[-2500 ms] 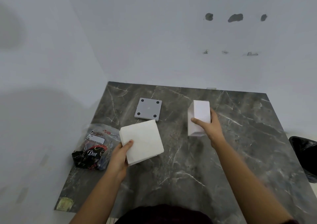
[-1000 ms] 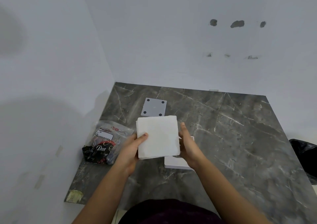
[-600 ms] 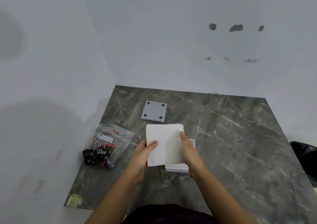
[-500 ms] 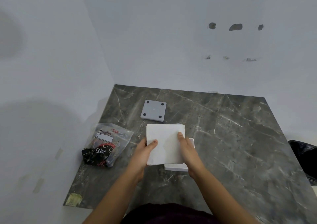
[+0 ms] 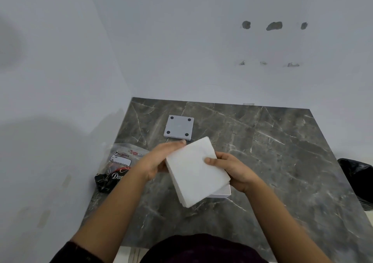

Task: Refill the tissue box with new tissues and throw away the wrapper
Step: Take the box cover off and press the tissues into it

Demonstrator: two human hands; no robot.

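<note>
White tissue stack (image 5: 196, 172), grey lid (image 5: 178, 127) 4 black dots, grey-veined marble table (image 5: 272, 151)

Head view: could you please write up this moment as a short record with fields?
surface: dark marble table
held item: white tissue stack, tilted, above the table
left hand: grips the stack's left edge
right hand: grips its right edge, thumb on top
tissue box: white, mostly hidden under the stack
box base: grey square with four dark pads, lying apart
wrapper: on the table's left edge
bin: black-lined, right of the table
</note>
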